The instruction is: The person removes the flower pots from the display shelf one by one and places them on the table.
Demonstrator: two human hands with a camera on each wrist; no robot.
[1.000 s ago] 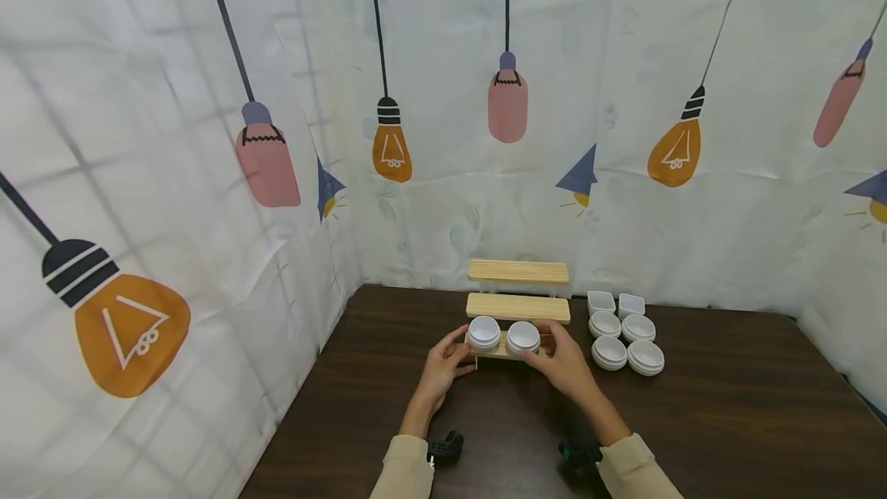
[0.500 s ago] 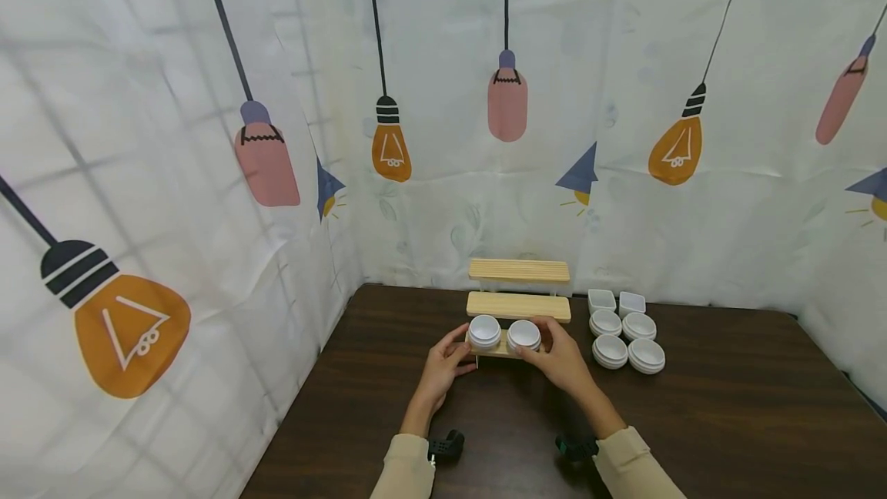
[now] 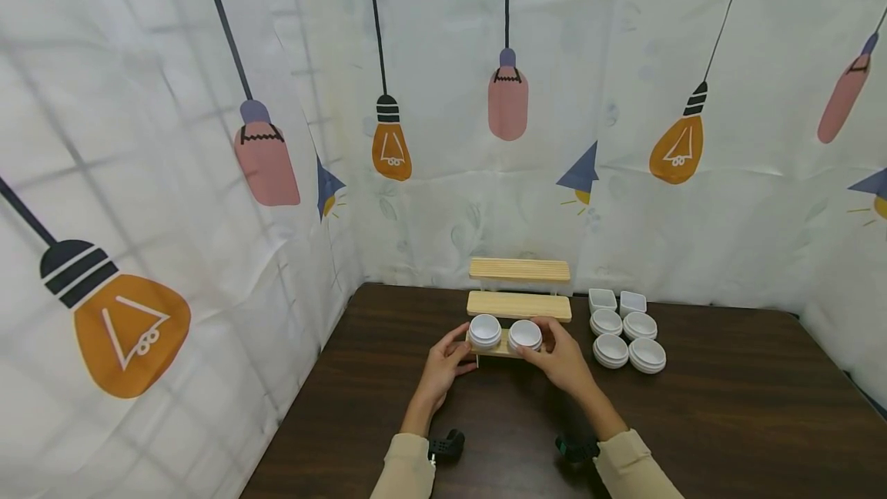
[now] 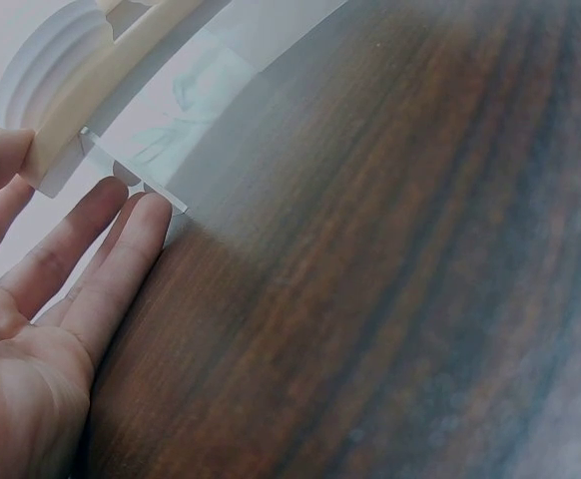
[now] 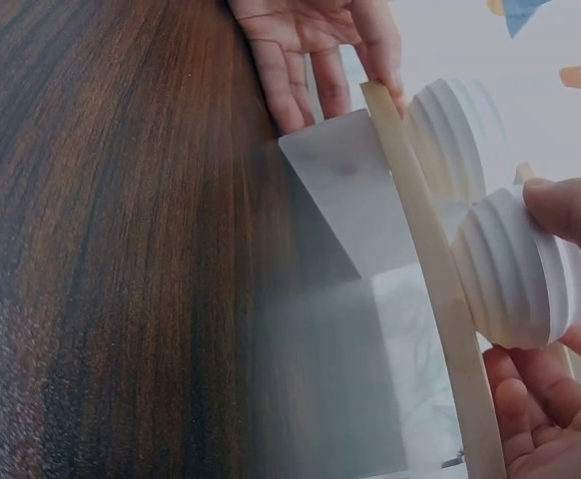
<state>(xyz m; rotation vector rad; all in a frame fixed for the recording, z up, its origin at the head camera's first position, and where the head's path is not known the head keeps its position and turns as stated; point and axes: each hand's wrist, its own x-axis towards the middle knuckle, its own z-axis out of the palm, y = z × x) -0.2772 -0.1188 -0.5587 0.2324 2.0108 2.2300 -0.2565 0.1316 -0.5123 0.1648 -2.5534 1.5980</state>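
Note:
A stepped wooden rack (image 3: 518, 304) has pale slatted tiers, with a clear panel (image 5: 330, 180) under the end of the front tier. Two white ribbed round bowls stand side by side on this front tier. My right hand (image 3: 563, 359) holds the right bowl (image 3: 524, 335), thumb on its upper rim and fingers round its lower side. At the opposite end, my left hand (image 3: 442, 364) grips the rack's edge close to the left bowl (image 3: 484, 331). In the left wrist view, the left thumb (image 4: 1, 160) presses the board's corner while other fingers lie along the clear panel.
Several more white bowls (image 3: 610, 350) stand in rows to the right of the rack, round ones in front and two square ones (image 3: 602, 300) behind. The dark wooden table (image 3: 748, 391) meets a white curtain (image 3: 443, 206) printed with lamps at its back edge.
The right hand has shifted very slightly, its thumb moving a little left along the right bowl. The left hand, the rack and the other bowls stay as they were.

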